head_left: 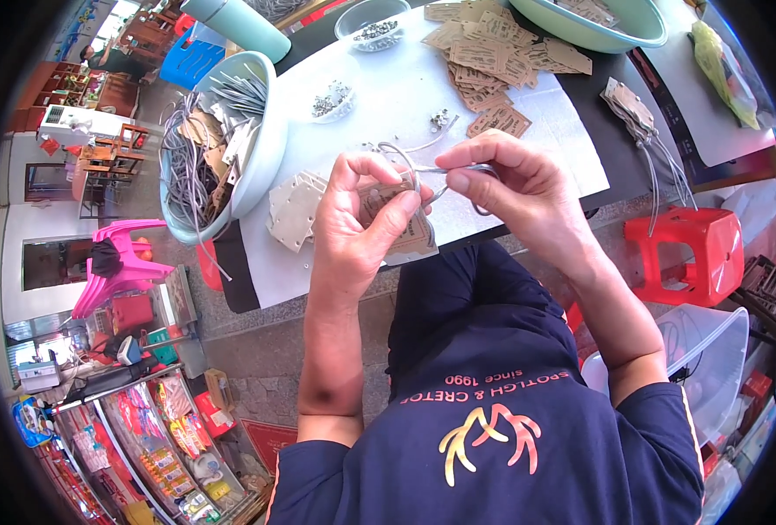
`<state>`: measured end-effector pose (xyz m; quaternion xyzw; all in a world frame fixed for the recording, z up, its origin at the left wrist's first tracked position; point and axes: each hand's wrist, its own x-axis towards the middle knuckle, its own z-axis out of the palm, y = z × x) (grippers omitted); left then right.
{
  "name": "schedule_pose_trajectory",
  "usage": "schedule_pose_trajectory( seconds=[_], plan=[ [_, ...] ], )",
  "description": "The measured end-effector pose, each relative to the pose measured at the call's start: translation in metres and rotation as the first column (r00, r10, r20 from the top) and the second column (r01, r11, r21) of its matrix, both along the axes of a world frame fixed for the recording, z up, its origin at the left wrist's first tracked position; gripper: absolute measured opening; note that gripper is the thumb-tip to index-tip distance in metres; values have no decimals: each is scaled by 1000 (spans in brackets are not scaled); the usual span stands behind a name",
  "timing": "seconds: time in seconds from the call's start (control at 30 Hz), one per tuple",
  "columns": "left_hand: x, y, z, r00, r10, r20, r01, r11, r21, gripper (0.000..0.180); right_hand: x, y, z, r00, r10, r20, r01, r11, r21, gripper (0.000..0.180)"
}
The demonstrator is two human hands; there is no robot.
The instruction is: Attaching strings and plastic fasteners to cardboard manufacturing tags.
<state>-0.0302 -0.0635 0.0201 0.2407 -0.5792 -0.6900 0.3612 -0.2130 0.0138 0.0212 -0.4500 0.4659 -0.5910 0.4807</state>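
Here you are over the broad white sheet, with the pale blue basin of cords and cards off to your left and the loose heap of brown cards on the far side, a little right of centre. Both your hands are up over the near part of the sheet, side by side, with only a narrow gap between the fingertips. Your left hand is closed, thumb against fingers, on a brown card whose lower end slants out toward you and to the right. Your right hand is pinched, thumb to forefinger, on grey cord. And here's the relation that counts: that grey cord sits right between the two grips, its short bridging stretch running left to right, one loop arching up on the far side of your left fingertips, another curling by your right. Both hands touch it; the left is nearer the card. How the strands cross is too tangled to tell. Just beyond, tiny metal pieces lie in a cluster.
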Motion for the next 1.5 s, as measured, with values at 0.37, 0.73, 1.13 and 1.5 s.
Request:
schedule_pose_trajectory(
  seconds=[0.37,0.73,1.13,1.5],
  plan=[
    [0,5,4,991,38,127,-11,979,-204,19,6,-10,5,951,-66,-302,43,996,-83,16],
    [2,6,-1,965,147,216,-39,898,-437,17,2,-11,22,753,-92,-651,-8,989,-149,13],
    [-1,5,-7,963,199,184,-58,813,-579,22,4,-13,13,685,-163,-710,-44,964,-264,13],
    [-1,5,-2,940,287,186,-130,803,-582,16,-5,-35,7,759,-15,-651,-274,899,-341,9]
  ],
)
